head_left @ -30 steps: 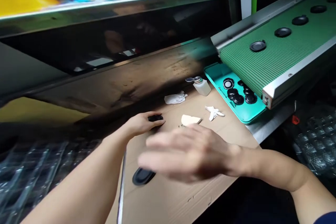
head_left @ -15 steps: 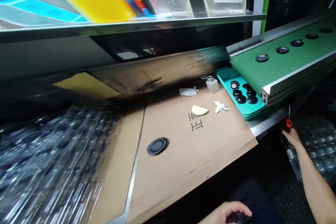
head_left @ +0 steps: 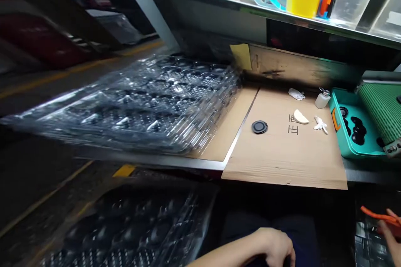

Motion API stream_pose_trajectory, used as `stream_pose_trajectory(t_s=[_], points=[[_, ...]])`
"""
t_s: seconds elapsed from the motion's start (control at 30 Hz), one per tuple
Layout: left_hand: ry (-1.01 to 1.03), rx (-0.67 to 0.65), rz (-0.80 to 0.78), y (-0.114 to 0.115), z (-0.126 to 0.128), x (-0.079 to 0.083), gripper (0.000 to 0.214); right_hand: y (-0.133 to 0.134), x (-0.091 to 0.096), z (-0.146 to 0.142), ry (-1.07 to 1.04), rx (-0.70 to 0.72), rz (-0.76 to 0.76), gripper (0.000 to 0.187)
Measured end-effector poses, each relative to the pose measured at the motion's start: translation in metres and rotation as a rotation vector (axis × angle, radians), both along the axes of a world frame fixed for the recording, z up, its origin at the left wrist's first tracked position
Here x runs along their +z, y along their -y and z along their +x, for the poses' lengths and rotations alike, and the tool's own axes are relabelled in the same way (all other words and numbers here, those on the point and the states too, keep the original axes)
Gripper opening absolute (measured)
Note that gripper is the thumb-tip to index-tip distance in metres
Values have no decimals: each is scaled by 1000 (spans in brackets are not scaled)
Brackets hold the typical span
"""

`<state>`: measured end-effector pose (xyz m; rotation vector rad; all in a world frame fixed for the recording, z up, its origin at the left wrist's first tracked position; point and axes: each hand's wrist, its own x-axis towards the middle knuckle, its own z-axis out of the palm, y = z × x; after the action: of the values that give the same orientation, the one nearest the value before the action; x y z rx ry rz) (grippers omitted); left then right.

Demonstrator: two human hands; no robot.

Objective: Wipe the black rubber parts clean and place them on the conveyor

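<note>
My left hand (head_left: pixel 278 245) is low in front of my lap, its fingers curled down around a black part that is mostly hidden. At the lower right edge, my right hand (head_left: pixel 391 233) grips a tool with orange-red handles (head_left: pixel 374 213); its working end cannot be made out. On the cardboard sheet (head_left: pixel 266 160) lies a round black plastic part (head_left: pixel 259 127) with a small tab, apart from both hands. Several black round parts (head_left: pixel 359 131) sit in the teal tray (head_left: pixel 344 144) at the right.
Stacked clear plastic blister trays (head_left: pixel 150 104) cover the left of the bench; another stack (head_left: pixel 134 225) stands lower down. A green conveyor belt (head_left: pixel 379 100) rises at right. A pump bottle (head_left: pixel 322 99), a cream sponge (head_left: pixel 300 117) and white scraps (head_left: pixel 320 125) lie on the cardboard.
My view has swung left, bringing the tray stacks into sight. My right hand has come away from the bench's right end with the orange-red-handled tool. My left hand has turned knuckles up.
</note>
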<state>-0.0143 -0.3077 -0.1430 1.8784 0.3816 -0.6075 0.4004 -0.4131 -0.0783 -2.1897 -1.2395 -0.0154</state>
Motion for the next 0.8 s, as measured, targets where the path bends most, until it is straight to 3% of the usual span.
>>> stream_pose_trajectory(t_s=[0.07, 0.13, 0.2, 0.27, 0.37, 0.43, 0.5, 0.57, 0.8], points=[[-33, 10, -177, -13, 5, -3, 54, 17, 2, -50, -151, 156, -104, 59], [-4, 170, -473, -25, 1, -5, 68, 24, 8, -107, -285, 321, -246, 55], [106, 509, -816, -35, -6, -10, 74, 22, 17, -160, -373, 475, -343, 46], [240, 950, -1064, -43, -15, -23, 60, 14, 23, -200, -414, 682, -475, 40], [319, 1632, -1185, -45, -24, -51, 39, -2, 23, -234, -277, 733, -769, 42], [319, 1892, -1197, -44, -27, -68, 36, -11, 18, -246, -84, 688, -995, 39], [320, 1982, -1200, -43, -28, -80, 39, -19, 15, -254, 94, 666, -1135, 36], [332, 1985, -1181, -43, -27, -86, 42, -24, 15, -259, 199, 667, -1174, 36], [339, 1863, -1076, -40, -28, -95, 45, -32, 18, -261, 195, 618, -1193, 36]])
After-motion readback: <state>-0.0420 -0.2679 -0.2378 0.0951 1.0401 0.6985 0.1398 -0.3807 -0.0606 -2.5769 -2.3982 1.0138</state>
